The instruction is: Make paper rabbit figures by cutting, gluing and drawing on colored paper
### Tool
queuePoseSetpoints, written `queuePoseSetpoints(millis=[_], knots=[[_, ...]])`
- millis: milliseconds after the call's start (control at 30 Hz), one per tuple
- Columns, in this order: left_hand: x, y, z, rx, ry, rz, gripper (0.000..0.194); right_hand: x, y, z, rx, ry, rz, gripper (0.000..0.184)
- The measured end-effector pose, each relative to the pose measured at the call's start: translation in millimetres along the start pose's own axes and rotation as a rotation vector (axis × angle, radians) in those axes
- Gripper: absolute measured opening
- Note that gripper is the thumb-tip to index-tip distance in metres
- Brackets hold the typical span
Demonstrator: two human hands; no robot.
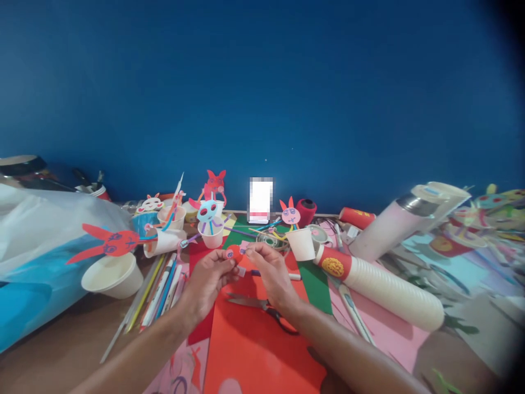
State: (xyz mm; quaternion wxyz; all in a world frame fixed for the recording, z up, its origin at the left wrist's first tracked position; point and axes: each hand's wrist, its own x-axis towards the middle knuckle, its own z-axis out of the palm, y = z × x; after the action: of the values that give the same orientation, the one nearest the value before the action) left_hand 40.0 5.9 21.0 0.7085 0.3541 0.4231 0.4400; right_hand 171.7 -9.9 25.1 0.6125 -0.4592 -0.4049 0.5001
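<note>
Between the fingertips of both hands is a small red paper face (235, 252) with drawn eyes and a pinkish scrap at its upper edge. My left hand (210, 278) pinches its left side; a small pale piece (241, 271) shows by the lower fingers, though I cannot tell whether it is held. My right hand (270, 271) grips the right side near the drawn eye. Under the hands, scissors (250, 301) with dark handles lie on orange-red paper (254, 350). A marker (293, 276) lies partly hidden behind my right hand.
Paper-cup figures with cut-out faces stand behind, including a pink one (290, 215) and a light-blue one (205, 212). Markers (164, 284) and a white cup (112, 276) lie left. To the right are stacked paper cups (385, 287), a cutter (355, 312) and a flask (389, 224).
</note>
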Motion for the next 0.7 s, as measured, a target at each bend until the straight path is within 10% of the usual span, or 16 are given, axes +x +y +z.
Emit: queuePoseSetpoints(millis=[700], knots=[[-6.9, 4.3, 3.8, 0.097, -0.068, 0.006, 0.010, 2.0, 0.2, 0.9, -0.041, -0.033, 0.003, 0.015]])
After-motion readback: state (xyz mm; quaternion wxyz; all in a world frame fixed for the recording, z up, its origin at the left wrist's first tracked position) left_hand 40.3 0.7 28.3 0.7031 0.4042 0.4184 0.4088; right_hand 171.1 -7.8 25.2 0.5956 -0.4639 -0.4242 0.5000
